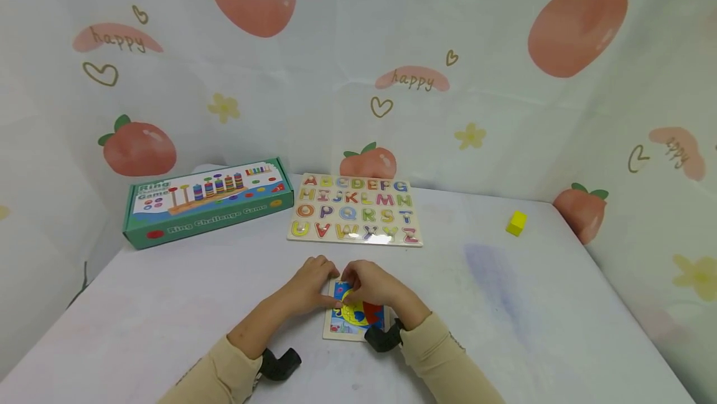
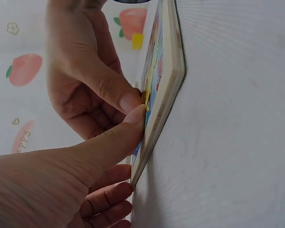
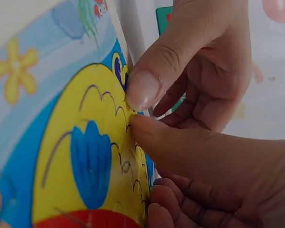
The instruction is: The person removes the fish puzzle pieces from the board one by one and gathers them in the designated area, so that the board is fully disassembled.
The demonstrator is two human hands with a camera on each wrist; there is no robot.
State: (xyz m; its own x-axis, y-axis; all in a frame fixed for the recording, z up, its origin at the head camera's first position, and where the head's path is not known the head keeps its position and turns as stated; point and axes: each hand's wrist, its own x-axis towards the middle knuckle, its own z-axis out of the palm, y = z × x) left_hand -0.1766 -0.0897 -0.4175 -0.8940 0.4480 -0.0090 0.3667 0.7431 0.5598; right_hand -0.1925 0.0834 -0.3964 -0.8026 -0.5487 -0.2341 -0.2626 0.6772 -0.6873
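A small wooden fish puzzle (image 1: 354,315) lies on the table before me, showing a yellow body, blue fin and red part on a blue sea picture. My left hand (image 1: 309,287) holds its far left corner, fingers at the edge and thumb on the picture. From the other side my right hand (image 1: 374,284) grips it, with curled fingers near the far edge. In the right wrist view the right thumb (image 3: 180,142) presses the yellow body (image 3: 61,137), close beside the left thumb (image 3: 149,88). The wooden edge (image 2: 168,85) shows in the left wrist view.
Behind the puzzle lies a wooden alphabet board (image 1: 354,210) with colourful letters. A green Ring Challenge Game box (image 1: 208,203) stands at the back left. Far to the right is a yellow block (image 1: 516,223). A fruit-patterned cloth (image 1: 336,80) hangs behind the table.
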